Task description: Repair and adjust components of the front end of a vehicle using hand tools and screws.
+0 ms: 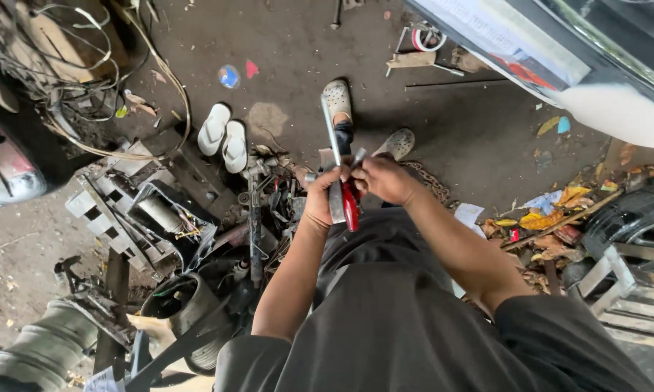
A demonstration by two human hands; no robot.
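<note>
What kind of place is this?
Likely an open-air vehicle repair yard: scrap metal parts heaped on stained ground, a car body alongside, and a red-handled hand tool in the left hand.

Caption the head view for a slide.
Standing over scrap parts, left hand grips a red-handled tool while right hand works at its top.

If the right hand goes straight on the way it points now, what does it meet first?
The right hand points toward the left hand. It would first meet the red-handled tool held there, probably; depth is unclear.
</note>
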